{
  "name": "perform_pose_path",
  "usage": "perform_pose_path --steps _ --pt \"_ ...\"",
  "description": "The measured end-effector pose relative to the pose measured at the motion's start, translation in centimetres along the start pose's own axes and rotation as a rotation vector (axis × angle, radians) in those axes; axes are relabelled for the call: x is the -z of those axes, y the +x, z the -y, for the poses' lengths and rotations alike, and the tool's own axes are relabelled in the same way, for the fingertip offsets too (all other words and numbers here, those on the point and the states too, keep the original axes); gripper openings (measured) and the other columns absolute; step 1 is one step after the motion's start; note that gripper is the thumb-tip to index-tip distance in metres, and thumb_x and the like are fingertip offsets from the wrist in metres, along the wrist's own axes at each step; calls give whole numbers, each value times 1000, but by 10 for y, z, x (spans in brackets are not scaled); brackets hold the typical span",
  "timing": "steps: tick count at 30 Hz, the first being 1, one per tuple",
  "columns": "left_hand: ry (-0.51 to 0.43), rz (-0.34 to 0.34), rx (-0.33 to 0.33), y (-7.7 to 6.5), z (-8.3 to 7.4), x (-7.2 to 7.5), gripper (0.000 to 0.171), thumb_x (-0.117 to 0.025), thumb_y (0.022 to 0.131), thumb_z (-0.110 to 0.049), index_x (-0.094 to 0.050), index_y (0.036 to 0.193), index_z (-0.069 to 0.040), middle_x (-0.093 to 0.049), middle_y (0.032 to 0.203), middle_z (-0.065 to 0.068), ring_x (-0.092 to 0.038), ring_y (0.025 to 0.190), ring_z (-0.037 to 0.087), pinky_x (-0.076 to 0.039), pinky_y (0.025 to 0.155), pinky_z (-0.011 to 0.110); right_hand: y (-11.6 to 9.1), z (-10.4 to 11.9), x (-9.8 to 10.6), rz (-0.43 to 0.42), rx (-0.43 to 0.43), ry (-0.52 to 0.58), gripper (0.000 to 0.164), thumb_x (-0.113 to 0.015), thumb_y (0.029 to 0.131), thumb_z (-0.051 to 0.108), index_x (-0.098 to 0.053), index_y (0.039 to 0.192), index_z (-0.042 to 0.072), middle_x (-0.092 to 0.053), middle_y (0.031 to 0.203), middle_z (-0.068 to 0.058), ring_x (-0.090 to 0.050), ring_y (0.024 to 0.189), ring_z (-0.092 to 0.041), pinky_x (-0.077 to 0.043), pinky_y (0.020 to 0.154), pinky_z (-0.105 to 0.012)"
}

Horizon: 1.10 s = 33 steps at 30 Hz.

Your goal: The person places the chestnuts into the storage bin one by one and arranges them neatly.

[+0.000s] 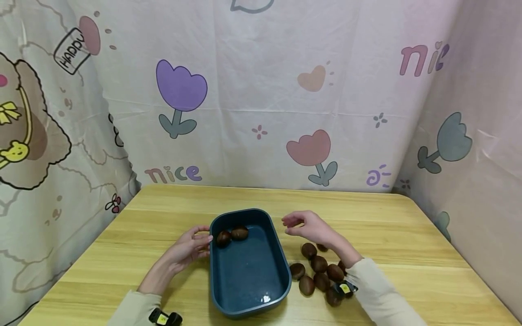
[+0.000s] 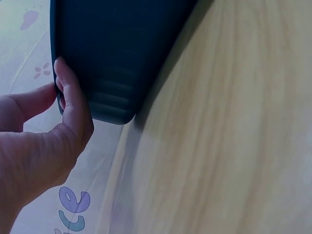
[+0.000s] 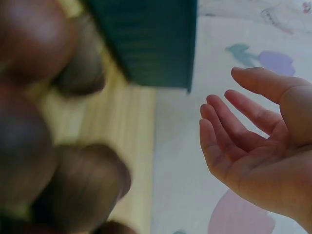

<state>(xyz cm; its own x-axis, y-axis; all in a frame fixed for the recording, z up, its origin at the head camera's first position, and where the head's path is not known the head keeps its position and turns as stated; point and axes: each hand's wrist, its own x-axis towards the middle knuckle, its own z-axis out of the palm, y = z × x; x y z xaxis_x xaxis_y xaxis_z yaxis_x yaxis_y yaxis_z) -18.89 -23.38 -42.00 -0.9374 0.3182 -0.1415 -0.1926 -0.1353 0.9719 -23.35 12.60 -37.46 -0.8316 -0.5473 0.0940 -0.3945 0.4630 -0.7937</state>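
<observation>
A dark blue rectangular box (image 1: 250, 271) stands on the wooden table with two chestnuts (image 1: 239, 233) lying at its far left end. My left hand (image 1: 190, 248) pinches the left wall of the box near the rim, and the left wrist view shows the fingers (image 2: 73, 97) against that wall. To the right of the box my right hand (image 1: 311, 226) hovers with nothing in it, its fingers loosely bent. Several more chestnuts (image 1: 319, 264) lie in a loose group below that hand, partly hidden by the right forearm and sleeve.
The wooden table (image 1: 171, 206) reaches back to a printed cloth (image 1: 253, 81) hung behind it and along both sides. A small black device with a yellow label (image 1: 163, 319) sits at the left wrist, and another (image 1: 345, 288) at the right.
</observation>
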Motion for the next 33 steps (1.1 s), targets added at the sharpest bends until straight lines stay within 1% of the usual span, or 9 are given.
perform_pose_path --steps 3,6,12,16,20,23,28,33 --pt "-7 1 2 0 0 0 42 -52 100 -10 -26 130 3 -61 95 5 -59 82 15 -52 74 29 -5 -13 6 -9 -16 -43 29 -68 89 8 -64 116 -3 -66 108 -17 -62 98 -26 -50 84 -40" --pt "-7 4 1 0 0 0 42 -53 100 -10 -26 130 3 -61 95 5 -58 82 15 -52 74 28 -11 -25 12 -18 -29 -95 30 -69 88 7 -64 115 -5 -66 107 -18 -61 99 -30 -49 85 -43" --pt "-6 9 -2 1 1 1 41 -52 100 -10 -27 129 3 -61 95 5 -58 81 15 -52 74 29 -23 -44 23 -67 -111 -158 32 -71 85 6 -65 114 -5 -65 111 -16 -57 106 -36 -46 89 -50" --pt "-8 12 -4 2 2 1 41 -52 100 -9 -26 130 3 -60 95 5 -58 81 15 -52 74 29 -29 -54 27 -67 -167 -164 35 -74 81 6 -65 114 -5 -65 110 -16 -57 105 -36 -47 87 -47" --pt "-8 17 -6 1 2 2 40 -51 101 -9 -27 130 3 -61 96 5 -58 82 15 -52 74 29 -34 -59 30 -33 -186 -127 41 -76 77 3 -63 115 -8 -66 104 -16 -60 99 -33 -50 79 -42" --pt "-9 21 -7 1 2 2 38 -51 101 -9 -28 129 2 -61 95 5 -59 81 15 -52 75 29 -38 -62 31 -27 -196 -115 44 -77 75 1 -62 114 -10 -65 100 -13 -61 92 -28 -50 75 -39" --pt "-18 22 -7 0 1 2 36 -51 101 -9 -28 127 1 -61 94 4 -59 80 14 -52 74 29 -41 -65 29 -43 -223 -119 44 -80 73 3 -62 112 -9 -64 94 -8 -57 82 -20 -48 71 -35" --pt "-18 22 -6 0 2 1 37 -51 101 -8 -28 128 2 -61 95 5 -59 81 15 -52 74 29 -43 -67 28 -76 -257 -116 44 -81 71 3 -62 108 -9 -63 89 -6 -56 79 -19 -47 70 -34"
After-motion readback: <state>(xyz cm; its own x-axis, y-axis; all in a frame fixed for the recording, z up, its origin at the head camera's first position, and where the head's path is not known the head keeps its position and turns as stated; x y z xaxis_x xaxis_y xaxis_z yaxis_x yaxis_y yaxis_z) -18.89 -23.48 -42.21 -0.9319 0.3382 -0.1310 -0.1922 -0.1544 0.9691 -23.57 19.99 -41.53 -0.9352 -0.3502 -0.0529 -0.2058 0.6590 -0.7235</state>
